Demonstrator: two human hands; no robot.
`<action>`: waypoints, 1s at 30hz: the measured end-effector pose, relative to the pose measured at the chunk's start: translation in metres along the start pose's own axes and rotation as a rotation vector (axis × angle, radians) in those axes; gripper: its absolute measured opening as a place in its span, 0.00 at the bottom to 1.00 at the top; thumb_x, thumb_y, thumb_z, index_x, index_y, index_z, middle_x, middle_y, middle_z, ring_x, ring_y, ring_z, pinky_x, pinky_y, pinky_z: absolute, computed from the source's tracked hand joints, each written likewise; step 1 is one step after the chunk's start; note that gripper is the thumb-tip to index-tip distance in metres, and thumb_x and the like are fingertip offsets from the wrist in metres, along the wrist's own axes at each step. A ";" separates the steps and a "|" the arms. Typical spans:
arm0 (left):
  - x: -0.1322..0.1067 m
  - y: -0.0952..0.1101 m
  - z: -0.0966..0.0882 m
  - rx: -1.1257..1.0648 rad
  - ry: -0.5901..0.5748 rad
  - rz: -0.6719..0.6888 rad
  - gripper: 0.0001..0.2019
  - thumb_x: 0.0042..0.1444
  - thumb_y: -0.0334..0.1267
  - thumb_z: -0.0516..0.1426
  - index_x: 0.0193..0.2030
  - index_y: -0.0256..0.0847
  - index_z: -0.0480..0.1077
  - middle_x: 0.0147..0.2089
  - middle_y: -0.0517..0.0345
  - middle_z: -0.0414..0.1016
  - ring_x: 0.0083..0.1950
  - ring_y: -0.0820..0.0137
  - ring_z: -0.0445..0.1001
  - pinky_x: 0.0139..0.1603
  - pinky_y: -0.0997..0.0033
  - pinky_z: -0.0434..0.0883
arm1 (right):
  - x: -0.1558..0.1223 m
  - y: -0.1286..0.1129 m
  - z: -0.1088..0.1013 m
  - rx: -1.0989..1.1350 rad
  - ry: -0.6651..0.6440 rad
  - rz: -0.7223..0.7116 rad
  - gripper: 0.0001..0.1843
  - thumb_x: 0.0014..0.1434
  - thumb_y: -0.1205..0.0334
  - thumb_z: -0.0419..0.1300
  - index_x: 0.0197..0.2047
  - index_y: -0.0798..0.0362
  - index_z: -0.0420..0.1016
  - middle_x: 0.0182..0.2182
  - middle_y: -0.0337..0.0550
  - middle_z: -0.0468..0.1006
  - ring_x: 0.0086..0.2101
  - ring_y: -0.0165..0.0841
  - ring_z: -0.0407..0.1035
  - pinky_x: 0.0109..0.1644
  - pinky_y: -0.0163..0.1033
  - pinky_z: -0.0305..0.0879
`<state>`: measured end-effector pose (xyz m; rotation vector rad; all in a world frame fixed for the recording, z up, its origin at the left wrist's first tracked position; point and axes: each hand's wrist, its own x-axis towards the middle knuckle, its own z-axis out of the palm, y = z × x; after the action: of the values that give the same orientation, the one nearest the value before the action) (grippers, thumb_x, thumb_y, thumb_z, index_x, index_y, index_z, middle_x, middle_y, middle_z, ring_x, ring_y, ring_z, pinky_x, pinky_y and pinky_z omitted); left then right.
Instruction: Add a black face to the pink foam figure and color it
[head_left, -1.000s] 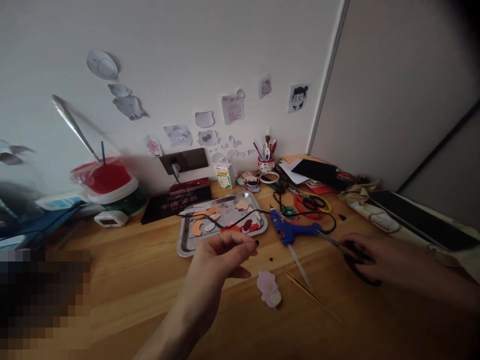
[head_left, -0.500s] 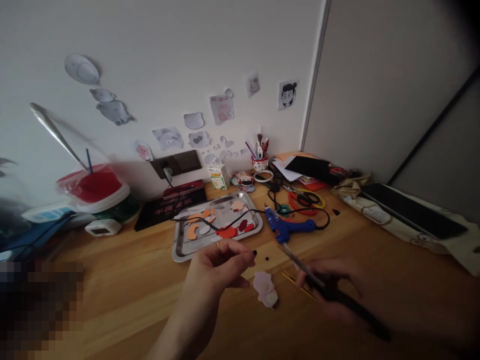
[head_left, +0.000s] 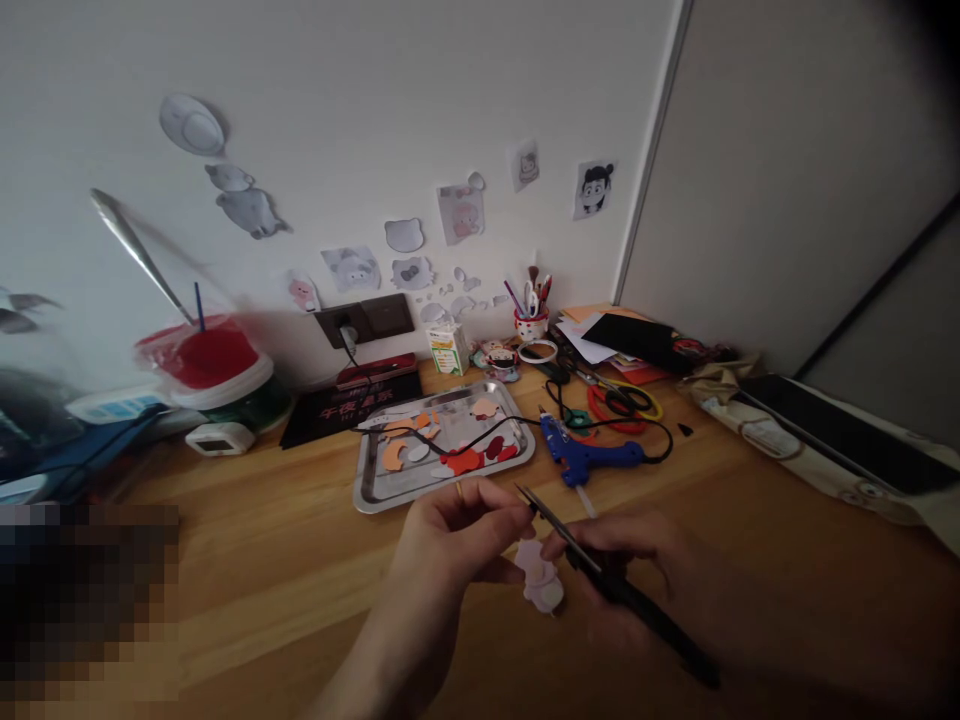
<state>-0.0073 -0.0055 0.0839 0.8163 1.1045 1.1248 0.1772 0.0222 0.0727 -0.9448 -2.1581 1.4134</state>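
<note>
Hands (head_left: 457, 530) meet low over the wooden surface (head_left: 262, 560), above a pink cutout (head_left: 546, 590).
The left hand pinches something too small to make out. The right hand (head_left: 637, 545) grips a black-handled tool (head_left: 570, 541), partly covering the cutout. Beyond, a metal tray (head_left: 397, 485) holds orange and red pieces (head_left: 465, 460), crossed by a black cord (head_left: 409, 433), with a blue glue gun (head_left: 592, 460) beside it.
</note>
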 end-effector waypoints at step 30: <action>0.001 -0.002 -0.001 -0.007 -0.026 0.027 0.05 0.49 0.34 0.61 0.26 0.37 0.71 0.27 0.60 0.74 0.29 0.77 0.71 0.25 0.83 0.69 | 0.001 0.020 0.007 0.086 0.033 -0.085 0.12 0.45 0.68 0.63 0.35 0.49 0.75 0.22 0.30 0.67 0.22 0.24 0.59 0.24 0.29 0.56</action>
<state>-0.0081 -0.0053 0.0816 0.8402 1.0698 1.1369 0.1787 0.0240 0.0513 -0.8289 -2.0709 1.4281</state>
